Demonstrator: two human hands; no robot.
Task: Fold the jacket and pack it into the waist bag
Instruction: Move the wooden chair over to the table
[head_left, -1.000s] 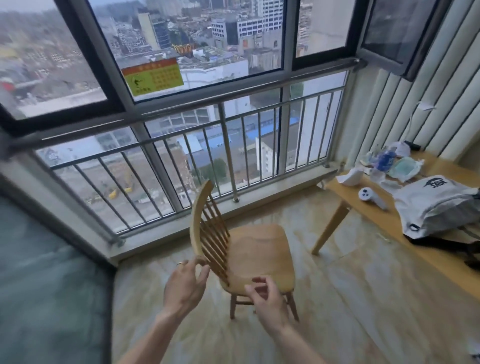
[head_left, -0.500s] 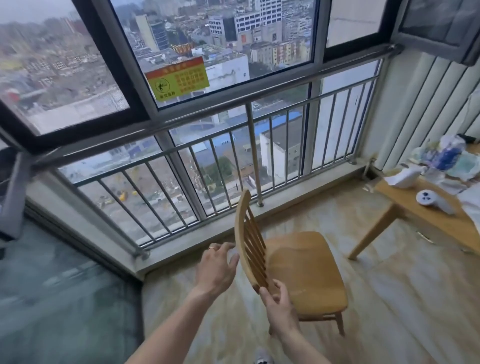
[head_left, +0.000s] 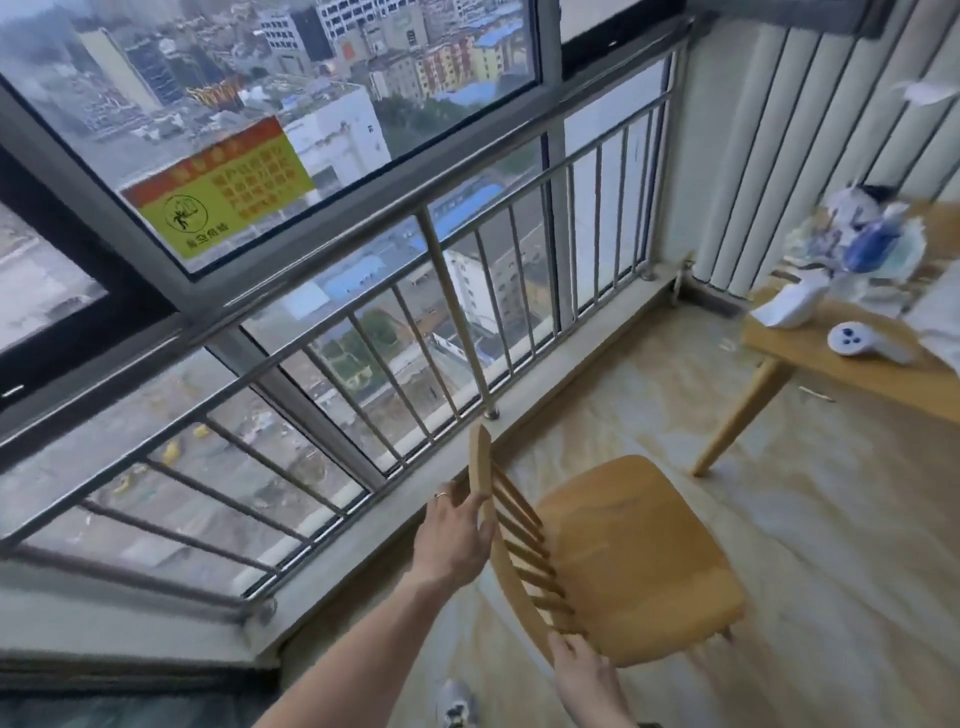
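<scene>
Wooden chair (head_left: 623, 551), on balcony floor: left hand (head_left: 457, 535) grips top of its back rail, right hand (head_left: 584, 675) has fingers curled round the rail's lower end. Position of jacket and waist bag cannot be told; pale cropped edge (head_left: 937, 332) lies on the surface (head_left: 831, 366), far right

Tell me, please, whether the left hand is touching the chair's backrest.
Touching. The head view shows the left hand with its thumb lying across the chair's backrest rail.

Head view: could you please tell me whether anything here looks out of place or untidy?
The far end of the table is a jumble: a blue bottle among crumpled wrappers. Small scraps lie on the floor beneath it. The chair stands clear of the table, left hand and right hand at its backrest.
</scene>
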